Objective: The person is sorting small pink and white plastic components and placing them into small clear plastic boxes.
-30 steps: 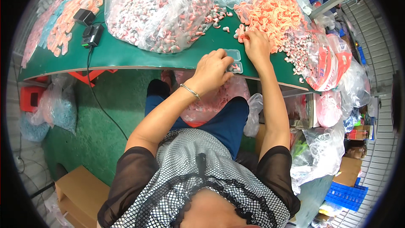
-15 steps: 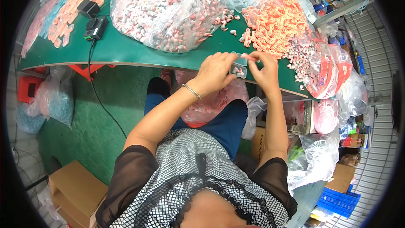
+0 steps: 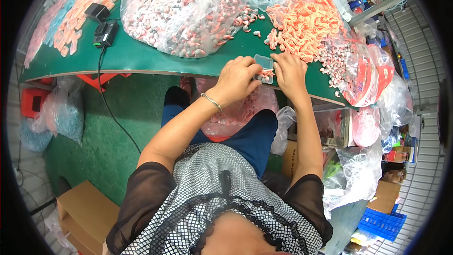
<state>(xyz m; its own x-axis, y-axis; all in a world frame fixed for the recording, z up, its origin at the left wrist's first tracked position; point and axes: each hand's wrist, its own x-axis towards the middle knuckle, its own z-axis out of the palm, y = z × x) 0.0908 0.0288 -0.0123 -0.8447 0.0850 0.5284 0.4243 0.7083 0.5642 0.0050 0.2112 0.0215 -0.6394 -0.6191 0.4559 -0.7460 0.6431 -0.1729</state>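
Loading the small clear hinged case [image 3: 265, 80] looks like the step in hand — it lies open on the green bench [image 3: 137, 63], orange strands [image 3: 267, 72] across its near half. At the case's left, the left hand [image 3: 255, 75] holds it between thumb and fingers; at its right, the right hand [image 3: 278, 63] is half curled — whether gripping anything, I cannot tell. Next probably calls for tucking the strands fully inside.

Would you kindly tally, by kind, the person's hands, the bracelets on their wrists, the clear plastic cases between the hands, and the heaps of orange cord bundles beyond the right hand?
Hands (left hand, right hand): 2
Metal bracelet: 1
Open clear plastic case: 1
Heap of orange cord bundles: 1
Total: 5
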